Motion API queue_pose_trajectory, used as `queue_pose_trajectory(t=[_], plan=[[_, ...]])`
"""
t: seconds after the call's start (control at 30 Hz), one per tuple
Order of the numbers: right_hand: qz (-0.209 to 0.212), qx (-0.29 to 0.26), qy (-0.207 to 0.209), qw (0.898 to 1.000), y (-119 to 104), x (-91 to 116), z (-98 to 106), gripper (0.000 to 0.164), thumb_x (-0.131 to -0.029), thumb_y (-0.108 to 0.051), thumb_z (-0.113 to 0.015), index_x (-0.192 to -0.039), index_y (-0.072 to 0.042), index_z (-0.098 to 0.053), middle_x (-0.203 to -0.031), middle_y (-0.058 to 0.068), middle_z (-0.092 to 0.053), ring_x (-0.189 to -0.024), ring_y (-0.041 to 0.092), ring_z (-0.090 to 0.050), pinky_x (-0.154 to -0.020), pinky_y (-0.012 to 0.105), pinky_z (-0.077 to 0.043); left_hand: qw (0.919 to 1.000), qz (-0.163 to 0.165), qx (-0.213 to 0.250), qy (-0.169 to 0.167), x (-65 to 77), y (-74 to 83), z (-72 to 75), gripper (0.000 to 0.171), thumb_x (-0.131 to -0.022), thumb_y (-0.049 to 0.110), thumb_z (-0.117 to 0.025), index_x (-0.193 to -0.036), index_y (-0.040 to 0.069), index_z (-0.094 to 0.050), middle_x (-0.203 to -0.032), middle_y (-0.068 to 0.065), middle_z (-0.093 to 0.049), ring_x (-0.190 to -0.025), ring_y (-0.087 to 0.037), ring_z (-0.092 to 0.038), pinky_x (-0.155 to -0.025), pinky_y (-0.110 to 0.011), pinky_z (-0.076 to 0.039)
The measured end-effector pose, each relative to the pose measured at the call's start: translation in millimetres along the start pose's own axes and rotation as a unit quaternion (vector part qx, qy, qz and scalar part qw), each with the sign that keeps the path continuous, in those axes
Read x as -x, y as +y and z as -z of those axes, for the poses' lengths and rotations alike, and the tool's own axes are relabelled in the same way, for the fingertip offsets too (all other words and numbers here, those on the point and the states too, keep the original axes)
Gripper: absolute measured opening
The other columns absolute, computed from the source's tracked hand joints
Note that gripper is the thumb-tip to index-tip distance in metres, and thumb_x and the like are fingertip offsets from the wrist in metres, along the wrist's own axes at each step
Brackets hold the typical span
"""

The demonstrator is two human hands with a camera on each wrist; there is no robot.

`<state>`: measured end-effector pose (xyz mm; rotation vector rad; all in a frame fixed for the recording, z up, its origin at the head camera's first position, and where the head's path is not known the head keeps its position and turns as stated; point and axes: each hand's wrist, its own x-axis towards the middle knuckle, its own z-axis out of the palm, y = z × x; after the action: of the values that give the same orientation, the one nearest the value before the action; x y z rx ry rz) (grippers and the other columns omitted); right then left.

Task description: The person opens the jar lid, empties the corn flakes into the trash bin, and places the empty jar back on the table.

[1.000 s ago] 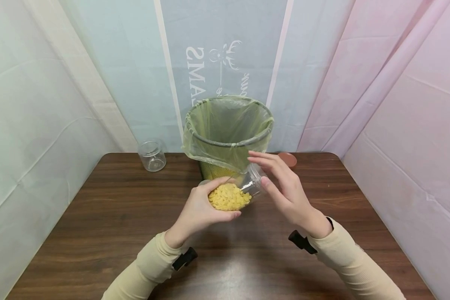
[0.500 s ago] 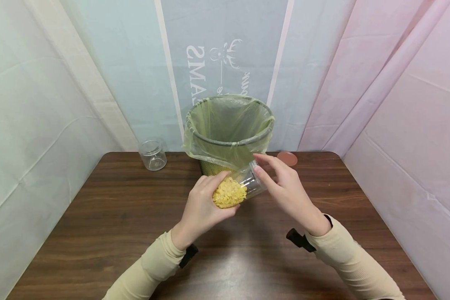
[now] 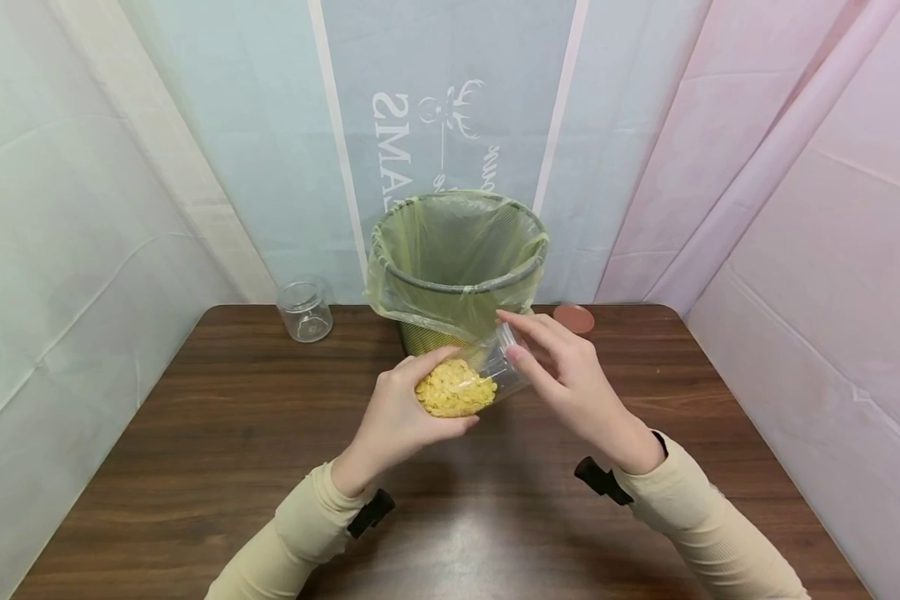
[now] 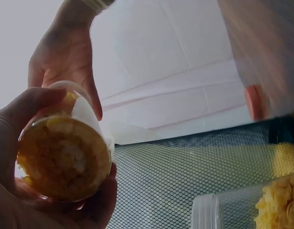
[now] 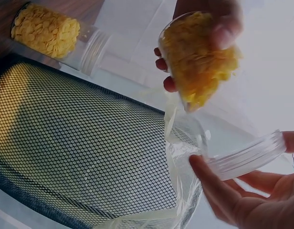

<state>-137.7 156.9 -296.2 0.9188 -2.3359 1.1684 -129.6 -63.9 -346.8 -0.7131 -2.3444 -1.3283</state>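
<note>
1. Yellow flakes [image 3: 453,390] sit toward the base of a clear, tilted jar [image 3: 497,379], held above the tabletop [image 3: 255,450] in front of the lined mesh bin [image 3: 423,337].
2. The person's left hand [image 3: 399,412] is wrapped around the flake-filled end.
3. The right hand [image 3: 581,379] spans the ribbed rim [image 5: 247,155] between thumb and fingers; whether that is lid or neck cannot be told.
4. Compared with half a second ago, the right forefinger reaches farther over the rim and the thumb sits lower.
5. This suggests a renewed hold or a turn at the jar's mouth, its contents still inside.
</note>
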Motion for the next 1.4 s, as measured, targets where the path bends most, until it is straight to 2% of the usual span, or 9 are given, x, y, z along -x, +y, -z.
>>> queue_pose_trajectory(t=[0.2,0.37,0.57,0.67,0.93,1.07,1.2,1.3,1.4], plan=[[0.075,-0.021,0.018,0.997,1,-1,-1,0.038,-0.09,-0.007,-0.058,-0.128,-0.007,-0.058,-0.122,0.002,-0.06,-0.106,0.012,-0.056,-0.082,0.017,-0.05,0.9925,0.065,0.086,-0.058,0.6,2.9,5.7,0.064,-0.059,0.027,-0.089,-0.117,0.034,-0.062,-0.109,0.016,-0.066,-0.09,-0.007,-0.06,-0.077,-0.027,-0.05],[0.127,-0.041,0.028,0.991,1,-2,-1,0.036,-0.089,-0.01,-0.055,-0.124,-0.003,-0.059,-0.119,0.007,-0.061,-0.107,0.015,-0.055,-0.083,0.018,-0.048,0.984,0.084,0.122,-0.099,-0.8,2.3,8.4,0.059,-0.061,0.028,-0.088,-0.114,0.038,-0.063,-0.105,0.016,-0.067,-0.092,-0.01,-0.058,-0.08,-0.029,-0.049],[0.178,-0.074,0.032,0.981,-1,-4,-1,0.036,-0.09,-0.017,-0.052,-0.12,0.002,-0.06,-0.118,0.013,-0.062,-0.109,0.019,-0.056,-0.085,0.023,-0.047,0.9659,0.084,0.191,-0.154,-2.3,0.4,9.8,0.053,-0.064,0.021,-0.087,-0.112,0.03,-0.066,-0.092,0.005,-0.068,-0.081,-0.013,-0.059,-0.07,-0.029,-0.052],[0.197,-0.093,0.033,0.975,-2,-5,-1,0.037,-0.092,-0.019,-0.05,-0.119,0.005,-0.059,-0.117,0.016,-0.062,-0.111,0.021,-0.056,-0.09,0.024,-0.047,0.9621,0.079,0.201,-0.166,-2.6,0.6,10.0,0.052,-0.065,0.02,-0.086,-0.112,0.028,-0.066,-0.089,0.003,-0.068,-0.079,-0.014,-0.059,-0.067,-0.029,-0.052],[0.209,-0.126,0.031,0.969,-5,-6,-3,0.034,-0.092,-0.01,-0.049,-0.119,0.009,-0.058,-0.12,0.022,-0.06,-0.118,0.028,-0.054,-0.105,0.033,-0.04,0.9658,0.103,0.179,-0.157,0.1,4.0,8.7,0.054,-0.067,0.025,-0.086,-0.116,0.025,-0.065,-0.095,0.005,-0.067,-0.087,-0.014,-0.059,-0.075,-0.029,-0.051],[0.159,-0.109,0.05,0.98,-6,-3,-3,0.032,-0.094,-0.009,-0.05,-0.122,0.005,-0.058,-0.122,0.017,-0.061,-0.118,0.025,-0.054,-0.103,0.033,-0.041,0.9786,0.095,0.137,-0.12,2.4,6.6,6.6,0.058,-0.063,0.028,-0.087,-0.116,0.033,-0.064,-0.1,0.01,-0.067,-0.089,-0.011,-0.059,-0.077,-0.028,-0.051],[0.041,-0.068,0.064,0.995,-8,1,-1,0.032,-0.094,-0.008,-0.053,-0.126,-0.006,-0.058,-0.123,0.006,-0.062,-0.113,0.017,-0.057,-0.093,0.025,-0.049,0.9916,0.076,0.078,-0.069,5.0,9.5,4.9,0.066,-0.059,0.029,-0.089,-0.119,0.03,-0.063,-0.105,0.016,-0.067,-0.09,-0.007,-0.058,-0.076,-0.027,-0.051],[-0.046,-0.032,0.038,0.998,-10,2,2,0.034,-0.095,-0.016,-0.056,-0.128,-0.012,-0.057,-0.124,0.0,-0.061,-0.108,0.014,-0.059,-0.084,0.022,-0.051,0.9972,0.049,0.041,-0.039,6.2,10.7,3.9,0.068,-0.057,0.029,-0.089,-0.12,0.026,-0.062,-0.106,0.017,-0.066,-0.09,-0.006,-0.057,-0.075,-0.026,-0.051],[-0.113,0.003,-0.01,0.994,-12,2,3,0.038,-0.096,-0.029,-0.056,-0.132,-0.017,-0.054,-0.125,-0.004,-0.06,-0.1,0.01,-0.061,-0.077,0.025,-0.053,0.9998,0.013,0.007,-0.015,6.2,10.3,3.0,0.067,-0.057,0.029,-0.088,-0.119,0.025,-0.062,-0.105,0.015,-0.066,-0.091,-0.008,-0.057,-0.075,-0.027,-0.05]])
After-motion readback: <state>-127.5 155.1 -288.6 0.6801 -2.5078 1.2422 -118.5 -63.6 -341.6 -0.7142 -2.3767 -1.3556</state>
